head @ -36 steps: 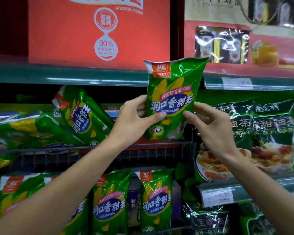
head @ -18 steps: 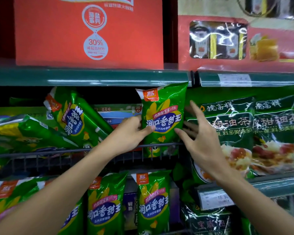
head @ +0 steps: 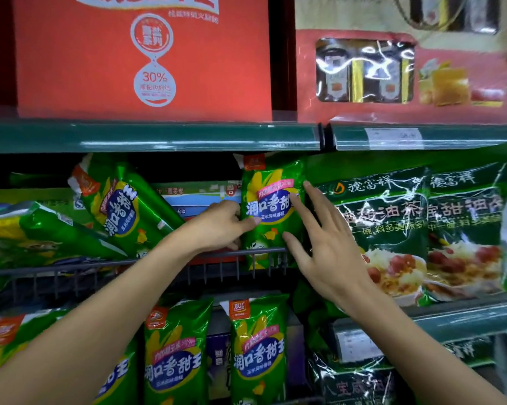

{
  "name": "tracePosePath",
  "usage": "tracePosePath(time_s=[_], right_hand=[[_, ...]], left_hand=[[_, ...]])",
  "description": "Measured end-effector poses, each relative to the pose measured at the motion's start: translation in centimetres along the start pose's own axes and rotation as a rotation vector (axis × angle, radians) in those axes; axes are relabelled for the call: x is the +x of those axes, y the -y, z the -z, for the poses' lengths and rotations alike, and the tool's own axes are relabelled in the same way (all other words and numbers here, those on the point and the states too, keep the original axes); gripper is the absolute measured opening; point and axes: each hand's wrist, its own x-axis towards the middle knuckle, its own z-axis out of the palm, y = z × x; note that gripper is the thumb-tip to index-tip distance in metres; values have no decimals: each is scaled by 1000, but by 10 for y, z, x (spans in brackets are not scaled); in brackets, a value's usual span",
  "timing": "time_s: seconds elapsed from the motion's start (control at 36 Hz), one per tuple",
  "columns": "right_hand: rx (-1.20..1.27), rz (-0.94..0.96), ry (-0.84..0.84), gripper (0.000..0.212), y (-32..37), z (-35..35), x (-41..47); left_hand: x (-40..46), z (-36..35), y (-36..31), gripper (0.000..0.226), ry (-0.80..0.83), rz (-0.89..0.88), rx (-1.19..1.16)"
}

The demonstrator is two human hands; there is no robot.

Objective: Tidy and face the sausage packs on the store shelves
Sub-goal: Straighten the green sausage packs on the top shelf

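Note:
A green sausage pack with corn art and a blue label stands upright in the wire basket, label facing out. My left hand grips its left edge, thumb across the front. My right hand lies open with spread fingers, fingertips touching the pack's right side. Another sausage pack leans tilted to the left, and a further one lies flat at far left. Below stand two upright packs, one left of the other.
Dark green bags of another product fill the shelf to the right. A green shelf rail runs just above the basket, carrying a red box and a windowed gift box. Price tags sit on the lower right rail.
The pack came down from in front of the upper shelf into the basket and now stands upright. My right hand let go and opened against its side.

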Motion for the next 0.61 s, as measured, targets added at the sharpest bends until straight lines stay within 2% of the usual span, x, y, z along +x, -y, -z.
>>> tracePosePath(time_s=[0.19,0.31,0.42,0.5,0.56,0.61], right_hand=[[127,-22,1,64,2,1,1],[164,-14,3,64,4,1,5],[140,33,50,66,1,-4,-4],[135,43,55,66,1,-4,-4],[151,46,40,65,2,-3,-2],[165,65,1,64,2,-3,-2]], left_hand=[[1,-5,-3,40,-95,-53,-232],[3,1,0,24,-98,-80,-272],[-3,3,4,28,-43,-77,-112],[-7,6,4,42,-57,-48,121],[-9,6,6,47,-130,-48,346],[-15,3,8,43,-298,-116,456]])
